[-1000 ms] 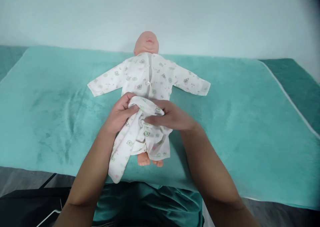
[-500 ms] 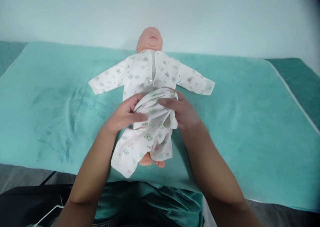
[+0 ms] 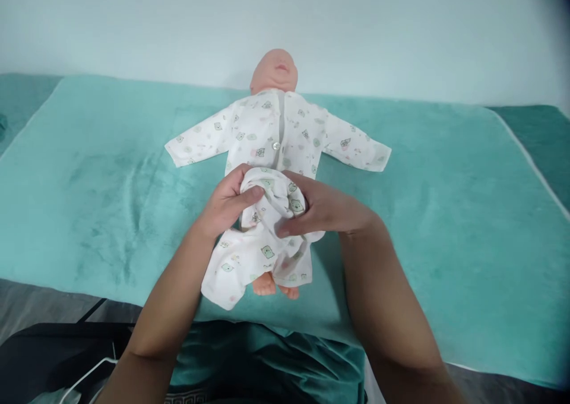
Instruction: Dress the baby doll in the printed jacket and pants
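A baby doll (image 3: 275, 71) lies on its back, dressed in a white printed shirt (image 3: 256, 128) with its sleeves spread out sideways. Over the doll's lower body I hold white printed baby pants (image 3: 267, 252), gathered in folds at the upper end. My left hand (image 3: 229, 202) grips the bunched cloth from the left, thumb on top. From the right, my right hand (image 3: 323, 208) pinches the folds, its thumb pressed over the front and its other fingers mostly behind. One pant leg flares to the lower left. The doll's bare feet (image 3: 276, 288) show below the hems.
Under the doll a turquoise cloth (image 3: 445, 232) covers the table, with a white wall (image 3: 133, 24) behind. At the lower left are a black object (image 3: 53, 356) and a white cable (image 3: 86, 377). Grey floor shows past the near edge.
My right thumb has moved down and left over the cloth, and the right wrist is bent more. The pants' upper end is more tightly bunched. The whole view has shifted slightly.
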Motion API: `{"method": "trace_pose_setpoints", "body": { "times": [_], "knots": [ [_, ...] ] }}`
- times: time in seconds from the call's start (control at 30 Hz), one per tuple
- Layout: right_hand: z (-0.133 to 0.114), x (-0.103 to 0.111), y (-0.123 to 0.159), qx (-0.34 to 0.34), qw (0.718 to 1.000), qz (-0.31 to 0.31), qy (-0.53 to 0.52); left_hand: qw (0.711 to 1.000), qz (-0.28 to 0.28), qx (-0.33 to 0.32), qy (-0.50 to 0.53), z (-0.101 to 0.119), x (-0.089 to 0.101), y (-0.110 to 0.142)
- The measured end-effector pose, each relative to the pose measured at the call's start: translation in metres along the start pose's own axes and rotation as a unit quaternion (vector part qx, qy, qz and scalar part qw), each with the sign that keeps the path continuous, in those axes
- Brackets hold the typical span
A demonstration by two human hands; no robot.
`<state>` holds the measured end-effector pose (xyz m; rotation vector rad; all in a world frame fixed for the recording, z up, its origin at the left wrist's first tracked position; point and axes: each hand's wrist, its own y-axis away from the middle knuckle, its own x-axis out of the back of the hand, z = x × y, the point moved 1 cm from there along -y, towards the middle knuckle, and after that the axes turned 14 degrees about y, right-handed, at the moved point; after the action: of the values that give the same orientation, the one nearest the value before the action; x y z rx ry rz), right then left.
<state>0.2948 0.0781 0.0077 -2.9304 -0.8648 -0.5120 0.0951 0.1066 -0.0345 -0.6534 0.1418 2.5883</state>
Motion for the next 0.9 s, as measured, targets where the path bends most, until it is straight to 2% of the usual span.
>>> {"method": "trace_pose_setpoints", "body": {
  "times": [0.1,0.17,0.27,0.37,0.43,0.5,0.57,0.63,0.73,0.83,0.9],
  "knots": [
    [-0.002,0.0,0.0,0.004,0.998,-0.053,0.046,1.0,0.001,-0.015,-0.016,0.0,0.0,0.002],
    [0.002,-0.001,0.002,0.0,0.997,-0.066,0.046,0.999,-0.004,-0.033,-0.037,0.0,-0.002,0.002],
    [0.012,-0.003,0.004,-0.003,0.999,-0.014,-0.034,0.994,0.009,-0.067,-0.084,0.0,-0.012,0.005],
    [0.017,-0.005,0.004,0.007,0.995,0.029,-0.091,0.985,0.053,-0.097,-0.13,0.003,-0.028,0.014],
    [0.014,-0.006,0.002,0.016,0.997,0.038,-0.065,0.98,0.1,-0.103,-0.137,0.006,-0.041,0.028],
    [0.008,-0.007,0.001,0.016,0.999,0.046,0.008,0.976,0.156,-0.08,-0.13,0.008,-0.055,0.048],
    [0.0,-0.008,0.0,0.008,0.994,0.042,0.103,0.971,0.214,-0.037,-0.097,0.006,-0.068,0.072],
    [-0.007,-0.009,0.0,0.011,0.984,0.015,0.177,0.964,0.267,0.003,-0.021,0.001,-0.081,0.094],
    [-0.011,-0.01,0.002,0.031,0.974,-0.038,0.22,0.937,0.329,0.035,0.114,-0.007,-0.101,0.121],
    [-0.009,-0.012,0.003,0.042,0.968,-0.057,0.241,0.909,0.363,0.053,0.197,-0.012,-0.117,0.14],
    [-0.007,-0.014,0.003,0.047,0.962,-0.053,0.263,0.904,0.368,0.058,0.211,-0.012,-0.122,0.148]
  ]
}}
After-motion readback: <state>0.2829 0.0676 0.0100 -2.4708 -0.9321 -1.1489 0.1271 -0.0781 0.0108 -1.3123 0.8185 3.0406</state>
